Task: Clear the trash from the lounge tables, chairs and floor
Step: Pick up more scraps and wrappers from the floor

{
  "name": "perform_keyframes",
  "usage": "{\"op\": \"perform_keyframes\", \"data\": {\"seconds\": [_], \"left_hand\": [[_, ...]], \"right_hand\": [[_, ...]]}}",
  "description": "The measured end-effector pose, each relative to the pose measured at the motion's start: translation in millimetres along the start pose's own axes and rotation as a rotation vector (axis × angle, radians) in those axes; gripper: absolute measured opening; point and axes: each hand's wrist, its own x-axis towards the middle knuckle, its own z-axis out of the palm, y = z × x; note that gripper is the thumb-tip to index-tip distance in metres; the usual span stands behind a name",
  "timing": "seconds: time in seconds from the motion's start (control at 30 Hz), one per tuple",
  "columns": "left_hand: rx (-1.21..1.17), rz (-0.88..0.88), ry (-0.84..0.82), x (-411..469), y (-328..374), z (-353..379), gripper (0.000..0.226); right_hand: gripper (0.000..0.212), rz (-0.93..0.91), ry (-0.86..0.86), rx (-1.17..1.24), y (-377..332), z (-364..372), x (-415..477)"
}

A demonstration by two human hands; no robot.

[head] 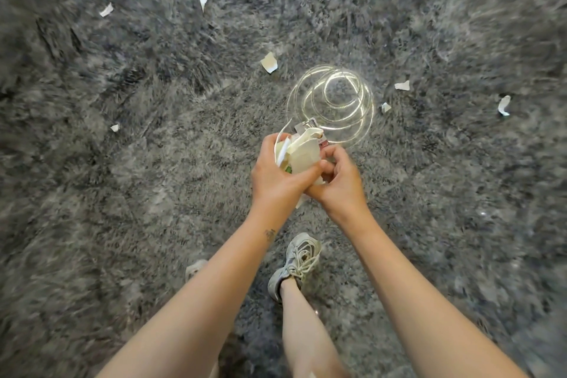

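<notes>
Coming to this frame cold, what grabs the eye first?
Both hands meet mid-frame: the left hand and right hand grip a wad of torn paper above the grey shag carpet. Just beyond them shows a shiny coil of cord. White paper scraps lie scattered on the carpet, one left of the coil, another far right.

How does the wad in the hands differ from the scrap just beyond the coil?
The wad is gripped by the left hand and right hand, off the rug; the scrap lies loose on the rug. The wad is a crumpled bundle of several pieces; the scrap is one torn piece. The wad looks larger than the scrap. Both are mostly pale paper trash.
</notes>
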Motion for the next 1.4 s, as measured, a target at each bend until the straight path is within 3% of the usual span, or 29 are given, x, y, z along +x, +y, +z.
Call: {"op": "perform_keyframes", "data": {"seconds": [0.33, 0.5, 0.87, 1.1, 1.4], "left_hand": [[0.119, 0.071, 0.105, 20.2, -8.6, -7.7, 0.039], [0.251, 0.087, 0.133, 39.9, -16.3, -25.5, 0.039], [0.29, -0.023, 0.178, 111.9, -51.1, -69.1, 0.04], [0.36, 0.04, 0.142, 169.9, -125.6, -65.4, 0.041], [0.227, 0.021, 0.196, 232.4, -254.0, -0.6, 0.036]], "right_hand": [[0.055, 0.032, -0.003, 0.065, 4.1, 6.2, 9.2], [0.049, 0.098, 0.027, 0.09, 17.6, -0.4, 22.5], [0.042, 0.322, 0.344, -0.391, 96.8, -32.9, 85.0], [0.04, 0.405, 0.354, -0.568, 188.4, -11.0, 158.5], [0.042, 0.546, 0.438, -0.729, 346.3, 24.9, 247.7]]}}
